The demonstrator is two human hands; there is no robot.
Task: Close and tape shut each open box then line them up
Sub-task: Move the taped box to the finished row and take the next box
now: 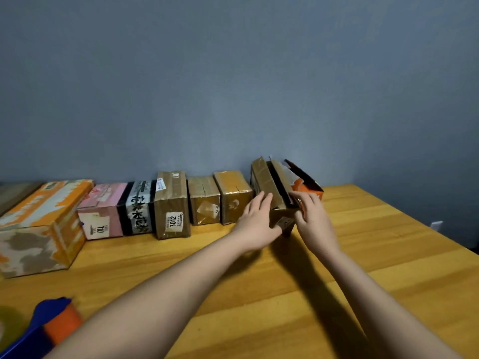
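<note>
Both hands meet at the open box (274, 198) near the table's (337, 281) far edge by the blue wall (233, 73): left hand (256, 218) lies flat, fingers straight, against its brown taped flap; right hand (311, 216) curls round the near right corner. Behind it an orange carton (308, 182) gapes. Six closed boxes (171, 206) stand in line leftward, cardboard, rectangular. Blue-orange tape dispenser (49, 327) lies at the near left corner.

Wall (233, 73): grey-blue
Table (259, 294): yellow wood grain
Far-left box (39, 224): orange, white, patchy brown
Second box (101, 211): pink
Tape dispenser (49, 325): blue, orange
</note>
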